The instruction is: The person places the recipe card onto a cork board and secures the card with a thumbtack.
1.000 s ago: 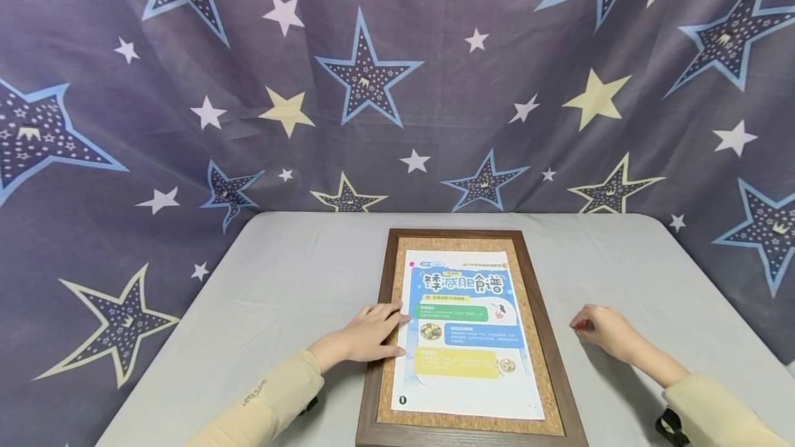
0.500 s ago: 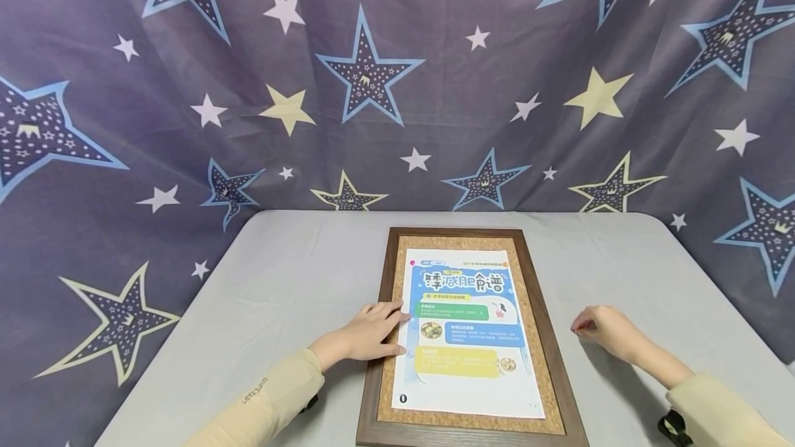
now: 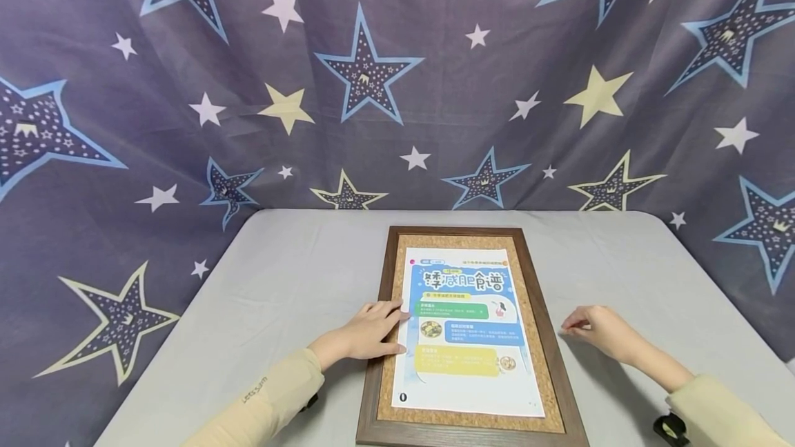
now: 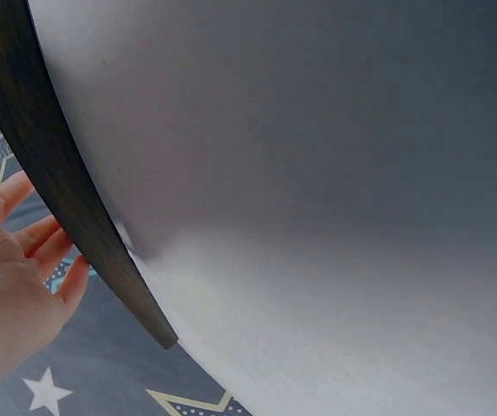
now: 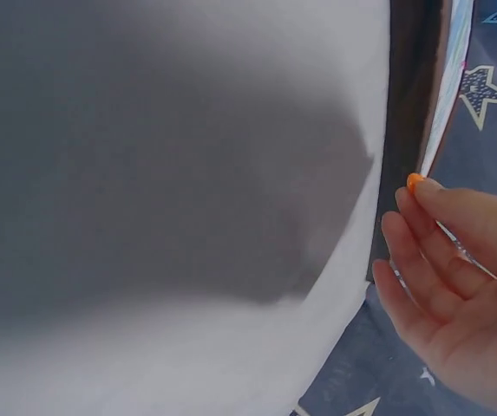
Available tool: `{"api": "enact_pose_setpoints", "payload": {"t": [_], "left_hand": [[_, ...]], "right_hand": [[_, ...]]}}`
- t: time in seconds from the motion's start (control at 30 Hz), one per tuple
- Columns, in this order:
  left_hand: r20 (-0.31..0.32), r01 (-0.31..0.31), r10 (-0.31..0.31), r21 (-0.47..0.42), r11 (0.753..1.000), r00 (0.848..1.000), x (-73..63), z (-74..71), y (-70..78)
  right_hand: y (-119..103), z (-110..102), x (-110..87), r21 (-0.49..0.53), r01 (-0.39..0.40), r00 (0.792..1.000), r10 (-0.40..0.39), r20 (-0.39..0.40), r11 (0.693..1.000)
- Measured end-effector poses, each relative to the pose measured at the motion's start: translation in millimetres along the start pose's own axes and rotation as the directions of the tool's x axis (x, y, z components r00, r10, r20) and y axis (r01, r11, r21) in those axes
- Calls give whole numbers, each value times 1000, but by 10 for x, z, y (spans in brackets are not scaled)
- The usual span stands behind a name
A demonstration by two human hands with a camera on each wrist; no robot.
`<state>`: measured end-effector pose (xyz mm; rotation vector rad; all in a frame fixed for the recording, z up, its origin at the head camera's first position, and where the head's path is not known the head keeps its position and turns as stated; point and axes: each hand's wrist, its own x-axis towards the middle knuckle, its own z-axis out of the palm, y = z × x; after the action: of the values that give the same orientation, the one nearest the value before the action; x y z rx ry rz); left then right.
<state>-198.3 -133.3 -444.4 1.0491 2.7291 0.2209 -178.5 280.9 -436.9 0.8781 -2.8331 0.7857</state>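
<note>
A cork board [image 3: 450,243] in a dark brown wooden frame lies on the table, with a printed paper sheet [image 3: 468,392] on it. A pink pushpin [image 3: 413,262] sits at the sheet's top left corner and an orange pushpin [image 3: 505,263] at its top right. My left hand [image 3: 366,333] rests with spread fingers across the frame's left side, fingertips on the sheet's left edge. To the right of the frame, my right hand [image 3: 605,336] pinches another orange pushpin [image 5: 415,181] between thumb and index finger; the right wrist view shows its rounded head at the thumb tip.
A light grey cloth [image 3: 310,254] covers the table. Behind and at the sides hangs a dark purple curtain [image 3: 435,102] printed with stars. Black straps [image 3: 672,428] circle the wrists at the beige sleeves [image 3: 273,399].
My right hand has shifted its fingertips slightly left, closer to the frame's right side, still pinching the pushpin. The left hand and the board stay in place.
</note>
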Motion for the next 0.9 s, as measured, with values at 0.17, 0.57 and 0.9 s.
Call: {"api": "enact_pose_setpoints", "payload": {"t": [0.17,0.57,0.9], "left_hand": [[-2,-1,1,5,1000,1000,4,-6,2],[0,6,-6,0,1000,1000,11,10,-15],[8,7,-7,6,1000,1000,21,26,-27]], "right_hand": [[-104,-18,30,72,-4,999,1,37,997],[-283,39,85,241,-33,990,-2,141,970],[-377,102,66,370,-113,962,8,273,922]]}}
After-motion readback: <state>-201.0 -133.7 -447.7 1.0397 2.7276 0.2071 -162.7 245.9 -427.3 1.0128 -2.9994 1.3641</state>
